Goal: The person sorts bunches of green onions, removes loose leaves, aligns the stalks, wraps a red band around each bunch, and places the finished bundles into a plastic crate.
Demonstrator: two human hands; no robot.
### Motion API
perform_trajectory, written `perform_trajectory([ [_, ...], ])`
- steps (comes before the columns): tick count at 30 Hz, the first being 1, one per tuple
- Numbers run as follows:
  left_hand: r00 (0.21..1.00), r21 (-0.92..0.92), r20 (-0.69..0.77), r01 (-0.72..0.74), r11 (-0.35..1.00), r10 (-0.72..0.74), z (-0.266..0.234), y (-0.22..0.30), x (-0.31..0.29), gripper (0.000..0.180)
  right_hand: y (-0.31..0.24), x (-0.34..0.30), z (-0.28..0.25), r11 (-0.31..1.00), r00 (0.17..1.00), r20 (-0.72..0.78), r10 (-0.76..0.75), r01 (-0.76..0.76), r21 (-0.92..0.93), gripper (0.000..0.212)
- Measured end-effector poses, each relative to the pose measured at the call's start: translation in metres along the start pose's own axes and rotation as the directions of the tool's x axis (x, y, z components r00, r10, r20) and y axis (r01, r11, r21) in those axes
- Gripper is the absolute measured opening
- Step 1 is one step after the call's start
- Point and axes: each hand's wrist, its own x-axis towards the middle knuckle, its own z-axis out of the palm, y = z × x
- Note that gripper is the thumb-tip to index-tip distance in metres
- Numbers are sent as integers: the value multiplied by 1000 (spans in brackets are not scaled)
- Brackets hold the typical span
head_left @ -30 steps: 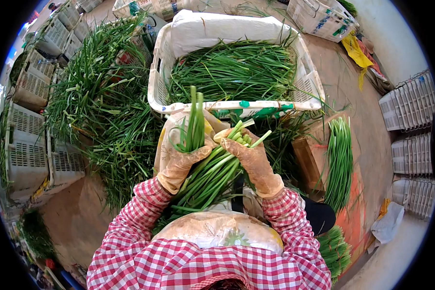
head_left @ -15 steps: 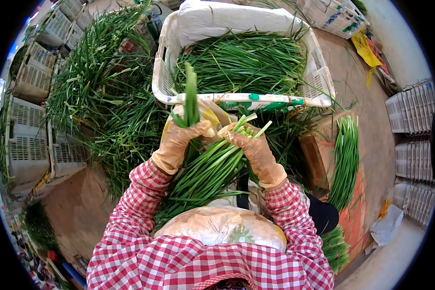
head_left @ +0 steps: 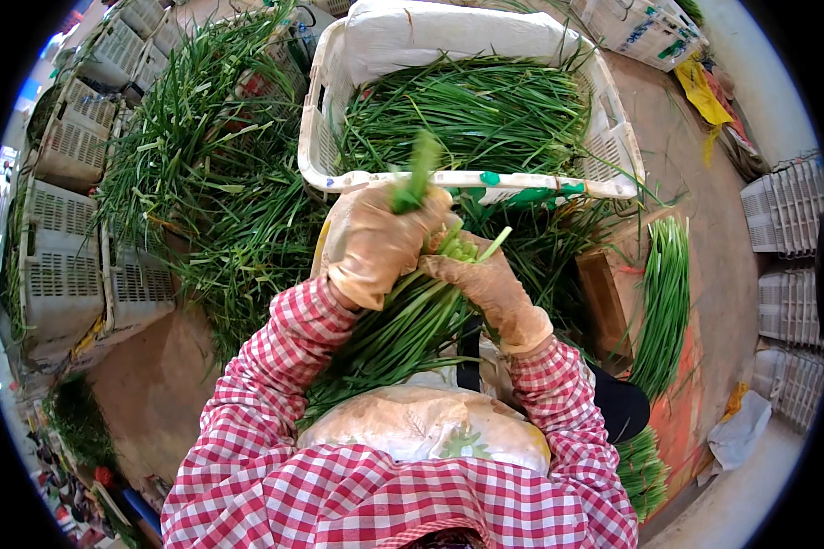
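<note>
Both hands wear thin, stained gloves and meet above my lap. My right hand is closed round the pale cut ends of a bunch of garlic chives, whose green leaves trail down to the left over my lap. A short tuft of chives, smeared by motion, sticks up from my left hand, which is closed on it right beside the bunch's stem ends. Just beyond my hands stands a white plastic crate with many loose chives in it.
A big tangled heap of chives lies to the left. White crates line the far left, and stacked crates stand at right. A tied bundle of chives rests by a cardboard box. A yellow bag lies at upper right.
My left hand has moved right and slightly up, turning over toward the stem ends, with its tuft of chives. My right hand keeps its hold on the bunch.
</note>
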Motion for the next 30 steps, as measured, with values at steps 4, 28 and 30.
perform_trajectory([
  [4, 935, -264, -351, -157, 952, 57, -41, -10, 6, 6, 2, -16, -14, 998, 999, -49, -5, 7, 56, 19],
  [28, 960, -86, 265, 116, 989, -90, -24, 25, -4, 21, 12, -14, -25, 916, 984, -99, -146, 172, 362, 24],
  [30, 965, 12, 240, 105, 994, -104, -23, 20, -2, 20, 6, -11, -21, 943, 974, -59, -219, 226, 243, 30],
])
